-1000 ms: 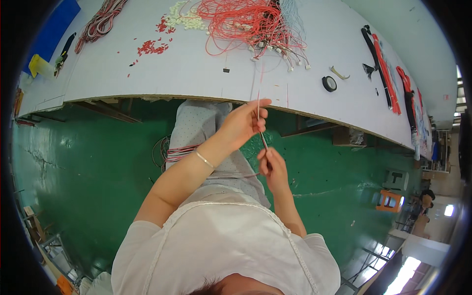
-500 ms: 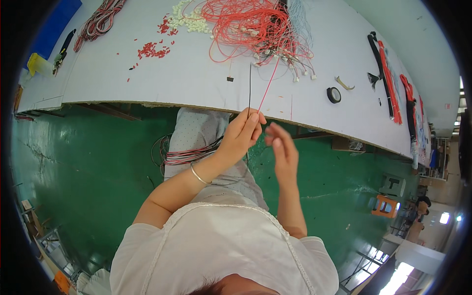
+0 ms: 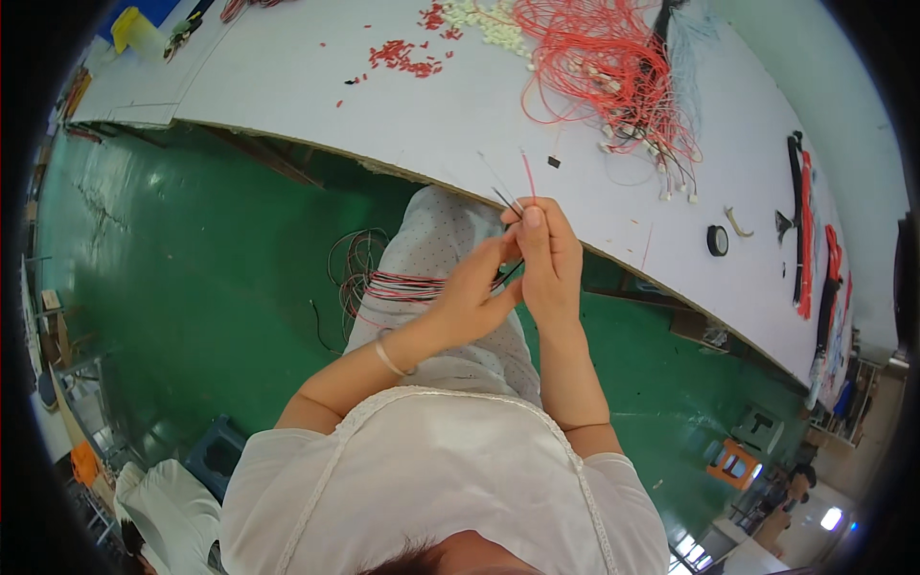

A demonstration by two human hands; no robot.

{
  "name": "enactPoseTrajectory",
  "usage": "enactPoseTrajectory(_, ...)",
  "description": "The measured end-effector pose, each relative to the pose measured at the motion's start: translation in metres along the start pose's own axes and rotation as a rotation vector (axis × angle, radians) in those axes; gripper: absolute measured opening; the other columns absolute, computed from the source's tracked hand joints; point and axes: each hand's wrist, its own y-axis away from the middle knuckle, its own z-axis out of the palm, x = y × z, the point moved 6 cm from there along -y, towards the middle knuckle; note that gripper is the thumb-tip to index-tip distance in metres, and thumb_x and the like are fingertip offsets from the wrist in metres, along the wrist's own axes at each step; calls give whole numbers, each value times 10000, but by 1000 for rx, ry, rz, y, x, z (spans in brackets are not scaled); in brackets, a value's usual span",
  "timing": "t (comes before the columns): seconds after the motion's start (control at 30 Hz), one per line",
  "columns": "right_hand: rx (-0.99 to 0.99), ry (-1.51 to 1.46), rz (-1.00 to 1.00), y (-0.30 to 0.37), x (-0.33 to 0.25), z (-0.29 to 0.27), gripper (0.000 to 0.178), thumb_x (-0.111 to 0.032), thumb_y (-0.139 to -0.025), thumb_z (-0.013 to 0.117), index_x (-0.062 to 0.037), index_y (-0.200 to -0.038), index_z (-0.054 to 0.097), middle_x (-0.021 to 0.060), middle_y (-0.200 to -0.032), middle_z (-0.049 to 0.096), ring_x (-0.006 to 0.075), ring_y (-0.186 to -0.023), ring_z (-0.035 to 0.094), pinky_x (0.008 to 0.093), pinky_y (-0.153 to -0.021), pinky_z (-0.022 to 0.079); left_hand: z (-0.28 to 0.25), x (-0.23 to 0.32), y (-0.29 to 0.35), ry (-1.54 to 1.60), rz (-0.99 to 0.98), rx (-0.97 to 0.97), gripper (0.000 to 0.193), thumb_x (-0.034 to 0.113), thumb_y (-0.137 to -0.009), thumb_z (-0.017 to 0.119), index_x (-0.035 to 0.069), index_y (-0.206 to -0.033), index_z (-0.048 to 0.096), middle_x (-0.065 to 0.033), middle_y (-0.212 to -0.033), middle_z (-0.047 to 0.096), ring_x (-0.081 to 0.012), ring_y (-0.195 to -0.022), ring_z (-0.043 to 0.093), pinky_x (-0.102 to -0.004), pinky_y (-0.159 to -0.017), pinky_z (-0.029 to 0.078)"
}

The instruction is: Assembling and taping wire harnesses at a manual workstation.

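Note:
My right hand (image 3: pixel 554 259) pinches a few thin wires between thumb and fingers, just off the table's front edge. From its fingertips stick up a red wire (image 3: pixel 529 176) and dark wire ends (image 3: pixel 506 201). Close against it on the left, my left hand (image 3: pixel 470 292) is closed round the dark lengths lower down; its fingertips are partly hidden behind the right hand. Across my lap lies a bundle of red, black and white wires (image 3: pixel 407 287), its loops hanging to the left.
On the white table (image 3: pixel 316 96) lie a tangle of red wires (image 3: pixel 613 57) with white connectors, small red pieces (image 3: pixel 402 57), pale pieces (image 3: pixel 494 24), a roll of black tape (image 3: pixel 717 241) and long wire bundles (image 3: pixel 803 230). An orange stool (image 3: pixel 733 464) stands on the green floor.
My right hand has come in and pinched the wires, while my left hand has moved down along them. The wire ends have drawn back from the tangle. The whole view has turned leftward.

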Motion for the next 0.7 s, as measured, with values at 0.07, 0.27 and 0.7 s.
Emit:
enactPoseTrajectory(0.07, -66, 66, 24, 0, 2, -3, 282, -238, -1050, 455, -8, -1029, 616, -12, -841, 599, 30, -688, 438, 199, -621, 387, -36, 7, -4, -17, 99, -17, 457, 157, -937, 625, 44, -1363, 505, -86, -1120, 612, -170, -1017, 578, -270, -866, 459)
enactPoseTrajectory(0.27, -194, 252, -37, 7, 11, 4, 293, -244, -1051, 452, -2, -1018, 612, -19, -810, 591, 39, -673, 388, 205, -593, 339, -111, 52, -20, 274, 74, 62, 512, -1, -859, 702, 18, -1347, 547, -37, -1035, 622, -51, -858, 584, -187, -730, 468)
enactPoseTrajectory(0.7, -227, 280, 25, 5, 12, 5, 303, -241, -1046, 465, 3, -955, 620, -20, -782, 582, 51, -657, 376, 212, -586, 330, -95, 33, -32, 91, 14, 102, 129, -31, -899, 649, -34, -1016, 704, -61, -859, 686, -84, -703, 638, -198, -616, 518)
